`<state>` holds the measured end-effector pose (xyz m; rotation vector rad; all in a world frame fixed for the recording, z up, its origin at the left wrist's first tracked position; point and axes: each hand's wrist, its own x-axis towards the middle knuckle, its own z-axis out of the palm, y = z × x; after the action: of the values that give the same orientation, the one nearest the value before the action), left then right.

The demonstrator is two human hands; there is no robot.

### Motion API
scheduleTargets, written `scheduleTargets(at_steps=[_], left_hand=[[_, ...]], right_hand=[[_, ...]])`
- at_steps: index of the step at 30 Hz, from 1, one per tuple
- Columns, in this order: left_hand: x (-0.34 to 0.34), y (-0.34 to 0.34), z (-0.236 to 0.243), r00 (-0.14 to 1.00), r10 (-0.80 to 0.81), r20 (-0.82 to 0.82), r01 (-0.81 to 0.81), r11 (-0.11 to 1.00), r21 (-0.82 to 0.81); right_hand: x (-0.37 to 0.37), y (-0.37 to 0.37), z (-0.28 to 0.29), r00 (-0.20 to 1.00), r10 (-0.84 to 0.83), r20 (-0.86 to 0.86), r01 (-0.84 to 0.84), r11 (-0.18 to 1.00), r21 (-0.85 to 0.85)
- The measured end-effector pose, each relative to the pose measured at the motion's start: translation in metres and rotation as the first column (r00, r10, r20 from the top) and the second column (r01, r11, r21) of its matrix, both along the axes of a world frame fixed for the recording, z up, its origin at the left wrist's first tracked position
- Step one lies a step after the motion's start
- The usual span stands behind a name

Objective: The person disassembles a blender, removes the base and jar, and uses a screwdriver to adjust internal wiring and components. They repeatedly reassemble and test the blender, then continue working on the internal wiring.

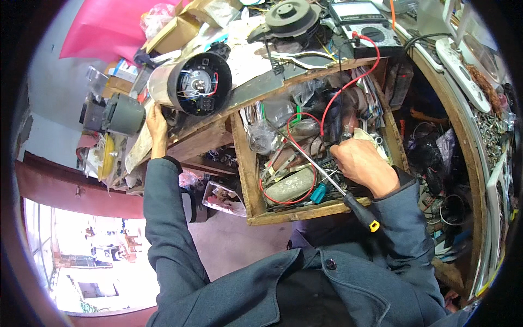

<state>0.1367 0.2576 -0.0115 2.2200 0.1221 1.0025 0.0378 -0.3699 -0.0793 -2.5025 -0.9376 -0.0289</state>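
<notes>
My left hand [156, 125] grips the lower left of a metal cylindrical housing [163, 87], lying on its side on the bench edge; its open black end shows wiring and a round inner part. My right hand [361, 164] is over an open wooden drawer [253, 193] full of tools and bags, its fingers curled; whatever they hold is too hidden to make out. A long screwdriver [362, 211] with a black and yellow handle lies diagonally across the drawer, left of that hand. A red lead [342, 89] runs down from a meter [369, 38] toward my right fingers.
The bench [261, 86] carries papers, boxes, a dark round part [291, 22] and pliers. A grey container [122, 113] stands at left. A cluttered curved ledge [475, 163] runs down the right side. A box [223, 199] sits below the bench; a bright doorway is at lower left.
</notes>
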Motion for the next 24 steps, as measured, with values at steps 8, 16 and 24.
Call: scheduleTargets(at_steps=[8, 16, 24], left_hand=[[-0.025, -0.075, 0.013, 0.95, 0.273, 0.151, -0.296, 0.941, 0.165], [-0.084, -0.232, 0.044, 0.983, 0.085, 0.165, -0.135, 0.938, 0.319], [-0.081, -0.224, 0.055, 0.977, 0.199, -0.077, -0.153, 0.905, 0.398]], right_hand=[[0.0, -0.002, 0.0, 0.999, -0.028, -0.015, 0.028, 1.0, -0.001], [0.002, -0.006, 0.0, 1.0, -0.007, 0.0, 0.007, 1.0, -0.027], [0.001, -0.007, 0.0, 1.0, -0.021, -0.004, 0.021, 1.0, -0.003]])
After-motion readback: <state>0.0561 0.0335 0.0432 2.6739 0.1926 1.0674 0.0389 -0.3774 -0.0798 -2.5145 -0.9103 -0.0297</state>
